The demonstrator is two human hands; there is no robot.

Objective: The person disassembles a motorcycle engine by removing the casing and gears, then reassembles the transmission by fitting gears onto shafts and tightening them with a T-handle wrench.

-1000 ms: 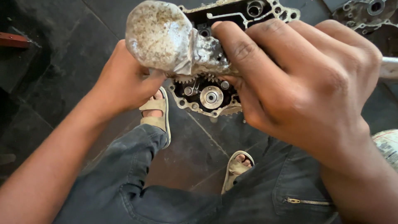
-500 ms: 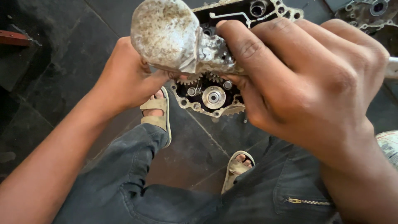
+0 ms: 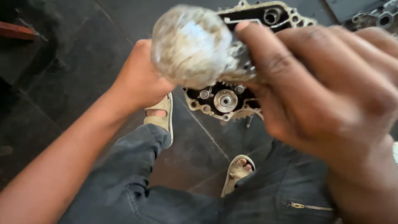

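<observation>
Right hand [image 3: 327, 95]: clamped over the near end of a grimy metal engine casing [image 3: 195, 45], blurred.
Left hand [image 3: 139, 79]: closed against the casing's far side, fingers hidden behind it.
Casing's place: held up between both hands, above the dark tiled floor [image 3: 74, 66] and sandalled feet [image 3: 159, 116].
Handling: likely heavy, rigid, greasy; the rounded hump and flange edges offer the surest hold.
Inside: the open crankcase [image 3: 226, 99] shows gears and a bearing.

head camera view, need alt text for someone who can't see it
Two bare hands hold a grimy metal engine casing up over a dark tiled floor, left hand behind it, right hand gripping its front, blurred. Below, gears show in the open case, above dark trousers and sandalled feet.
</observation>
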